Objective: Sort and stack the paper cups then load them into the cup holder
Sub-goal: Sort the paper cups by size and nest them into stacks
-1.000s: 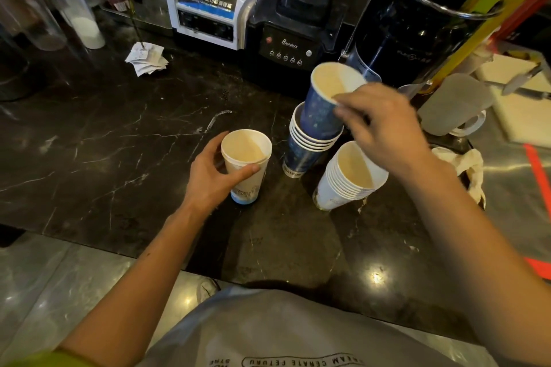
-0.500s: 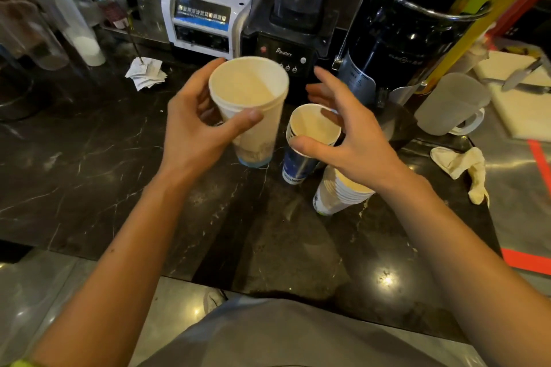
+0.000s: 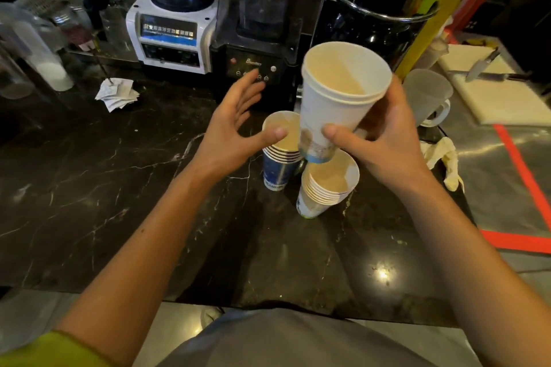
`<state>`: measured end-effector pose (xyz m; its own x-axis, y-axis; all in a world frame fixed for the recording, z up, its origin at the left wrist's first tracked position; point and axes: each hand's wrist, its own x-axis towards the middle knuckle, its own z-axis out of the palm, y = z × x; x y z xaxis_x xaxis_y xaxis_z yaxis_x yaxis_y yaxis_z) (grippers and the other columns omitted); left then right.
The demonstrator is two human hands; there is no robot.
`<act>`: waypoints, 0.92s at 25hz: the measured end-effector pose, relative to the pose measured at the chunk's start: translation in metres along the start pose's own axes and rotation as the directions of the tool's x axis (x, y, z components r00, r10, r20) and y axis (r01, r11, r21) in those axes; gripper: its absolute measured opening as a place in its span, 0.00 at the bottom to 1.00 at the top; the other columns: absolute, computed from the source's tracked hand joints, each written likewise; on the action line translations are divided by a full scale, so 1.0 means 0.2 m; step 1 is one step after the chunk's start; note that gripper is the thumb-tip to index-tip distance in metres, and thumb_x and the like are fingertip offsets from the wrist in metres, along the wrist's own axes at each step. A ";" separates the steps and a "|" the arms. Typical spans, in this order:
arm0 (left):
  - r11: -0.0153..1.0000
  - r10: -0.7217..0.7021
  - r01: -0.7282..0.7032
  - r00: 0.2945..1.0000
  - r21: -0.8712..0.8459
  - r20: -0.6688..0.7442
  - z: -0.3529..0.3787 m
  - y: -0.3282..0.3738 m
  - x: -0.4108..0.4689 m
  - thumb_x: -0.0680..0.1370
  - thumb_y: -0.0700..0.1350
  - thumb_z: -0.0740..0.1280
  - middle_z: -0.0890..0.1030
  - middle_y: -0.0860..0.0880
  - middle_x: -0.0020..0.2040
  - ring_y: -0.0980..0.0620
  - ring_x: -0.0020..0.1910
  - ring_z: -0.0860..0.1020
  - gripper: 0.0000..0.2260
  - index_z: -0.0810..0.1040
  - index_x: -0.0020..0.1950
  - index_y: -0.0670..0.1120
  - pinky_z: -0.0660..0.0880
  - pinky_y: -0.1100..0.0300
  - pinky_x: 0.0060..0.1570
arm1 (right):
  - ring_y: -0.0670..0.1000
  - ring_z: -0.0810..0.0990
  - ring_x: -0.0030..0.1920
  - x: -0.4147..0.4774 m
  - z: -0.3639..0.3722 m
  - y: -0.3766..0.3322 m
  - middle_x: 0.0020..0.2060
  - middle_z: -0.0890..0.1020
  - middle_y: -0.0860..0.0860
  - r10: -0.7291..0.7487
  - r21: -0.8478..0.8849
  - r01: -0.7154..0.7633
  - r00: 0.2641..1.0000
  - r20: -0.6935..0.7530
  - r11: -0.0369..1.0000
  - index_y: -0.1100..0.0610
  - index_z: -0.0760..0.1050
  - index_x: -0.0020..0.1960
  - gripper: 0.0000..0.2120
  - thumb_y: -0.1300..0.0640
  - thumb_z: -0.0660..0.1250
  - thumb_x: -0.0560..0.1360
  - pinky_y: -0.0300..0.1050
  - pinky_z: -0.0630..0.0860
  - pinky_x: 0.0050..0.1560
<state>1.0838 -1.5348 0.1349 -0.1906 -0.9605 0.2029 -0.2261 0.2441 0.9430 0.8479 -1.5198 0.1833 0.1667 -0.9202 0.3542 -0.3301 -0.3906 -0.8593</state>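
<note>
My right hand [image 3: 387,140] grips a white paper cup [image 3: 334,104] near its base and holds it tilted above the counter; its rim shows a second cup nested inside. Directly under it stands a stack of white cups [image 3: 325,188], leaning a little. Just left of that is a stack of blue cups [image 3: 278,164]. My left hand [image 3: 229,131] hovers beside the blue stack with fingers spread and the thumb over its rim, holding nothing.
Two blenders [image 3: 176,30] and a large black urn [image 3: 375,24] line the back of the dark marble counter [image 3: 89,188]. A frosted mug [image 3: 429,95], a crumpled cloth [image 3: 441,155] and a cutting board with a knife [image 3: 489,83] lie to the right. Folded papers [image 3: 116,94] lie at left.
The white cup passed from my left hand to my right hand, which has left the blue stack. My left hand has let go and opened beside the blue stack.
</note>
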 end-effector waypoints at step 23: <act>0.968 -0.227 0.222 0.973 0.114 0.031 0.24 -0.41 0.06 0.65 0.43 0.81 0.73 0.50 0.70 0.54 0.70 0.69 0.43 0.62 0.76 0.47 0.68 0.56 0.68 | 0.36 0.69 0.68 -0.43 0.10 0.59 0.67 0.71 0.36 0.455 -0.023 -0.455 0.883 0.112 0.890 0.46 0.58 0.74 0.47 0.46 0.80 0.64 0.36 0.66 0.67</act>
<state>1.0551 -1.5609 0.0470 -0.1642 -0.9861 -0.0247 -0.3697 0.0383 0.9283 0.8132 -1.4867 0.0449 0.1013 -0.9877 -0.1194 -0.3910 0.0708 -0.9176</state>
